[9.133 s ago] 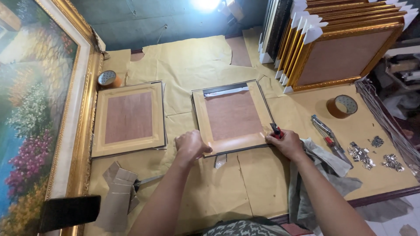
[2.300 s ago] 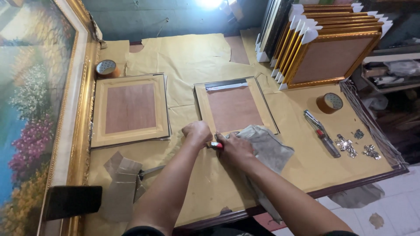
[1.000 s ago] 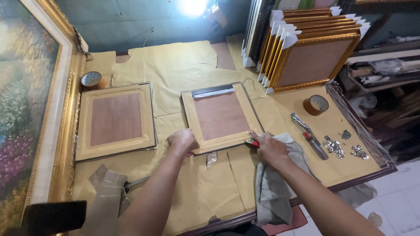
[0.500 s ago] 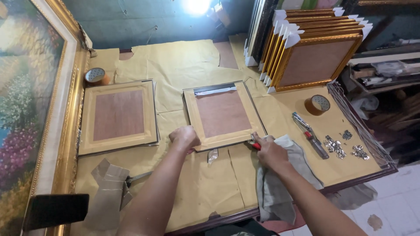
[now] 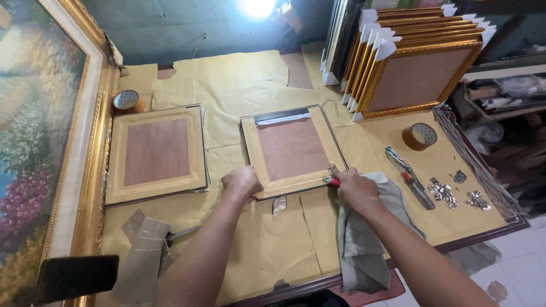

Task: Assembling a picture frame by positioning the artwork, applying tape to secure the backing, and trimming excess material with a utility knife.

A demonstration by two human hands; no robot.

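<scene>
Two hands at a face-down picture frame [image 5: 292, 149]: left hand [image 5: 243, 182] curled pressing its near corner, right hand [image 5: 354, 187] clamped on a red-handled tool [image 5: 333, 181], over a paper-covered table [image 5: 239, 85].

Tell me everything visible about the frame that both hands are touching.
The frame lies face down on brown paper, slightly turned. It is square, with a reddish-brown wooden-looking backing board, a tan paper-like border and a thin dark outer edge. A grey strip crosses its far side. The left hand presses its near left corner; the right hand, holding a red-handled tool, meets its near right corner.
</scene>
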